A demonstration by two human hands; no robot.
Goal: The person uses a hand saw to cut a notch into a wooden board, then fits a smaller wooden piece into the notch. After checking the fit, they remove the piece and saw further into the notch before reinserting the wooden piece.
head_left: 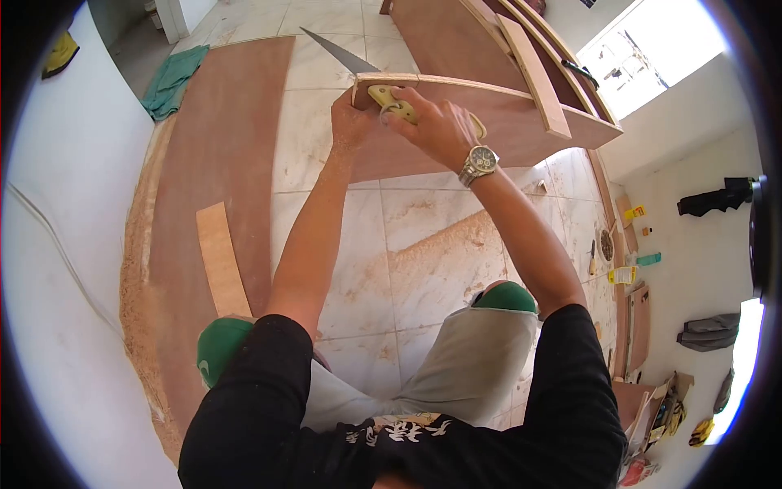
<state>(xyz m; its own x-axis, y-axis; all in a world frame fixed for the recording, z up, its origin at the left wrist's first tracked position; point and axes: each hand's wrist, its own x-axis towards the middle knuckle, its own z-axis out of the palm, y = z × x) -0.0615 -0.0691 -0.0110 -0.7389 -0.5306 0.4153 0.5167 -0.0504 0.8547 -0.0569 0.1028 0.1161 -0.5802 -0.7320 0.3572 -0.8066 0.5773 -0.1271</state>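
A handsaw [336,50] with a pale yellow handle is in my right hand [440,130], whose fingers are wrapped round the grip. Its blade points up and to the left, over the left end of a reddish-brown wooden panel [481,122]. That panel stands on edge and forms the near side of a cabinet-like frame. My left hand [352,124] clasps the panel's left end, just below the blade; some of its fingers are hidden behind the wood. A light wooden strip [533,77] lies across the top of the frame.
A long brown board [236,147] lies on the tiled floor to the left, bearing a short light plank [218,253]. Sawdust [456,244] is scattered on the tiles. A teal cloth [175,81] lies by the left wall. Tools and bottles line the right wall.
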